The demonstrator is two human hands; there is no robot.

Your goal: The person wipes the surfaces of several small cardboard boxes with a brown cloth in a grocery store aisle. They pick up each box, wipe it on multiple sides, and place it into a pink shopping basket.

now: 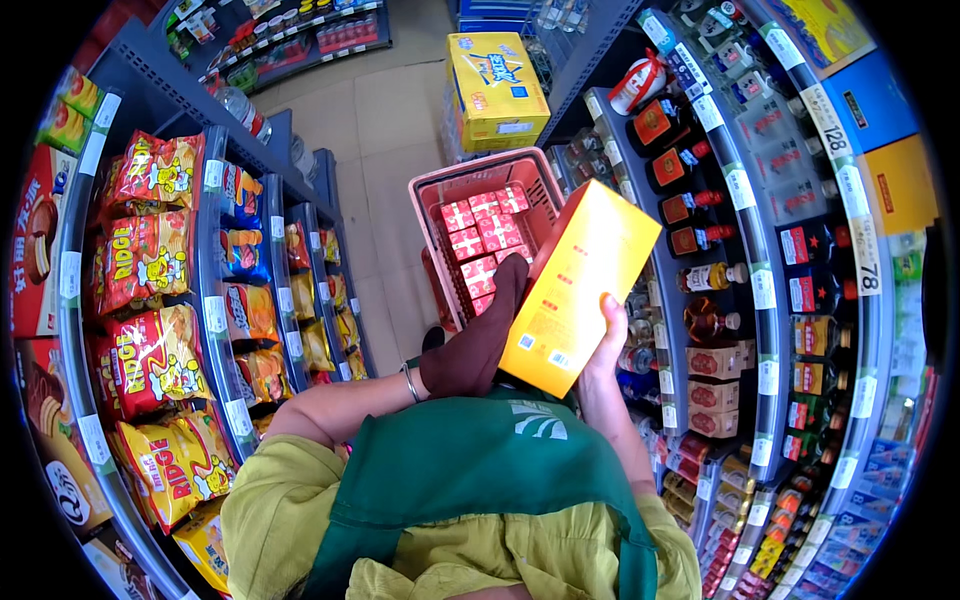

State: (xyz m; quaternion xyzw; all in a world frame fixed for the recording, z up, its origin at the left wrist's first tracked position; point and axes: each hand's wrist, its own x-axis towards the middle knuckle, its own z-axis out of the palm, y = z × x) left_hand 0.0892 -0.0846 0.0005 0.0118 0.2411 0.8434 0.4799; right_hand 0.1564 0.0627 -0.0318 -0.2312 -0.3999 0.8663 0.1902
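My right hand grips the lower right edge of a yellow-orange carton, which is held tilted before my green apron and bears printing. My left hand is covered by a dark brown cloth and lies against the carton's left side; its fingers are hidden, and whether it holds anything does not show. Beyond the hands a pink plastic shopping basket stands with several small red and white boxes in rows inside it.
Shelves on the left hold chip bags. Shelves on the right carry dark bottles and small cartons. A yellow carton stands behind the basket on stacked goods. The tiled floor shows along the aisle's left side.
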